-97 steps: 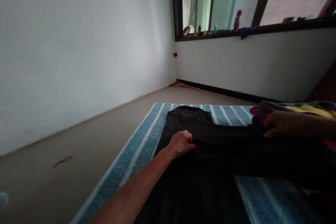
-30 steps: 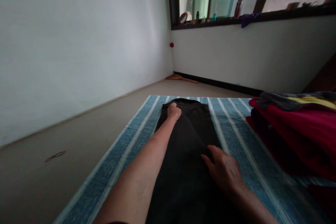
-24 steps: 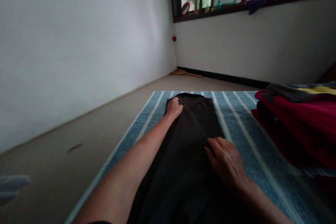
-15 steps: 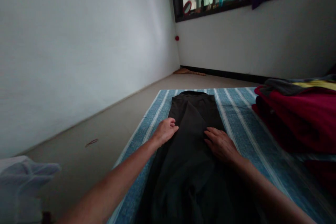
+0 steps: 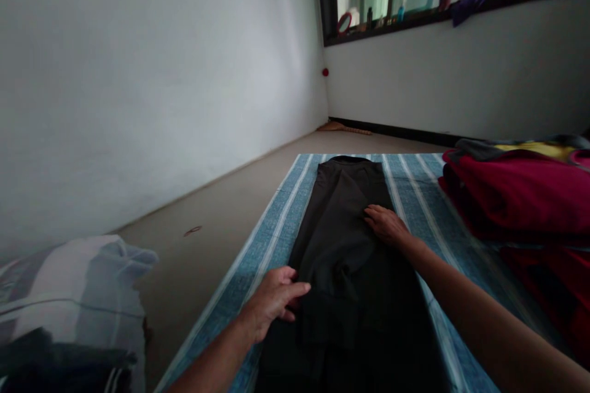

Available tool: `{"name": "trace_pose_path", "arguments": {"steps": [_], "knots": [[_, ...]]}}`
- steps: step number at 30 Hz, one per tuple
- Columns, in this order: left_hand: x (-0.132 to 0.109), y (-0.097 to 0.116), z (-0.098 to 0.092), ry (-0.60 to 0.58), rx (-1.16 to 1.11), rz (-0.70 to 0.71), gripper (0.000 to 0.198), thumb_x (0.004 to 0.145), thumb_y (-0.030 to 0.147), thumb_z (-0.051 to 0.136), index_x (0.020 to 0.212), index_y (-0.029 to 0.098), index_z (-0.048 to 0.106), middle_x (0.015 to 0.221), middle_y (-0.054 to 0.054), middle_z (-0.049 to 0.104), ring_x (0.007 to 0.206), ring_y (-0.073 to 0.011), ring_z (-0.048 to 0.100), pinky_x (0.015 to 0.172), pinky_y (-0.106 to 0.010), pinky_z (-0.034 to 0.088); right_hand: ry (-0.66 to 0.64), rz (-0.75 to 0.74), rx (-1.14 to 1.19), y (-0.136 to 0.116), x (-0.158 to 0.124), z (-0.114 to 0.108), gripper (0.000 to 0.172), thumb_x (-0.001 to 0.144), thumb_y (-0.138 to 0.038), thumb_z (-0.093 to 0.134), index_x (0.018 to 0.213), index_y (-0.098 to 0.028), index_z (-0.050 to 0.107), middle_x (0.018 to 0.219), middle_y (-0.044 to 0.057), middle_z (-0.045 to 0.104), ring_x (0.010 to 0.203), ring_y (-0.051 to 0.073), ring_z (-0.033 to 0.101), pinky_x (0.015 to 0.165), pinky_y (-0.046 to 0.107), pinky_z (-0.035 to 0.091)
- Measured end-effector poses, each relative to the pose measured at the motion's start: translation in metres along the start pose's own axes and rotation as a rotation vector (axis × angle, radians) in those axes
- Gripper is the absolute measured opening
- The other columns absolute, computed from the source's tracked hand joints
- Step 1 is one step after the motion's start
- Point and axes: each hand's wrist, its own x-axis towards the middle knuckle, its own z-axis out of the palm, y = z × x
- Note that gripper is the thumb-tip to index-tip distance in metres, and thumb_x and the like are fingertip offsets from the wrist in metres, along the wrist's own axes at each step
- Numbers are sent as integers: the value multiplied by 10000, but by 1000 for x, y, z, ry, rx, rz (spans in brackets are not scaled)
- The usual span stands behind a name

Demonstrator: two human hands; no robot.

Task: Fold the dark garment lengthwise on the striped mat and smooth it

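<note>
A black garment, seemingly a long-sleeved top, lies stretched out on a blue-and-white striped cloth. Its dark neckband is at the far end, and what looks like a sleeve runs down its middle with wrinkles. My left hand is at the garment's near left edge, thumb and fingers apart. Farther away, my right hand rests flat on the right side of the garment, fingers extended.
A pile of folded clothes, mostly red, stands at right, with another red piece nearer. Pale striped fabric and dark clothing lie at left. A thin loop and a broom lie on the floor.
My left hand has moved nearer along the garment's left edge, and its fingers have spread. My right hand stays on the right side. The view has turned left and shows more fabric there.
</note>
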Motion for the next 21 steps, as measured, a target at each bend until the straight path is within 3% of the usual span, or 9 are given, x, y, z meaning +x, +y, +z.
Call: {"name": "trace_pose_path", "arguments": {"steps": [3,5,8,11,13,16,21], "knots": [[-7,-5,9,-79,9,-24,245,592,305,714,735,166,572,622,-12,608,515,-144,557,414,-202,345,3,0,1,0,-1,1,306,960,-255,416,1175,-158,610,1263,102,577,1131,198,547,964,273,389],[-10,-5,12,-119,-67,-15,220,558,245,733,692,163,579,584,-7,606,497,-142,556,427,-206,351,6,3,2,0,-1,1,298,959,-256,421,1168,-171,616,1261,92,580,1133,190,546,964,265,387],[-13,-4,15,-150,-443,-18,268,518,162,742,746,170,602,679,-16,669,605,-178,630,561,-254,475,18,10,6,0,-1,3,304,960,-268,418,1171,-180,618,1269,91,579,1139,190,544,967,270,386],[-18,-7,21,-50,-858,-131,210,599,194,690,790,165,608,742,-43,701,708,-212,673,696,-320,535,28,13,17,2,-1,5,318,960,-277,416,1185,-173,614,1275,97,578,1139,196,546,966,278,390],[-21,-11,28,-7,-982,-197,189,678,243,645,841,152,622,791,-77,716,782,-243,689,740,-361,547,32,16,25,3,0,7,326,958,-277,419,1191,-159,613,1279,103,576,1143,201,545,967,282,392],[-29,-18,39,23,-962,-242,245,706,258,660,926,156,626,859,-87,726,837,-270,695,737,-380,559,38,22,36,4,0,9,334,953,-279,427,1206,-153,605,1287,102,573,1152,209,540,972,292,391],[-40,-27,45,-28,-795,-228,386,581,107,716,946,172,606,913,-84,722,820,-291,697,640,-365,567,42,40,58,6,1,11,335,949,-295,438,1219,-183,602,1307,94,562,1180,206,526,990,302,382]]}}
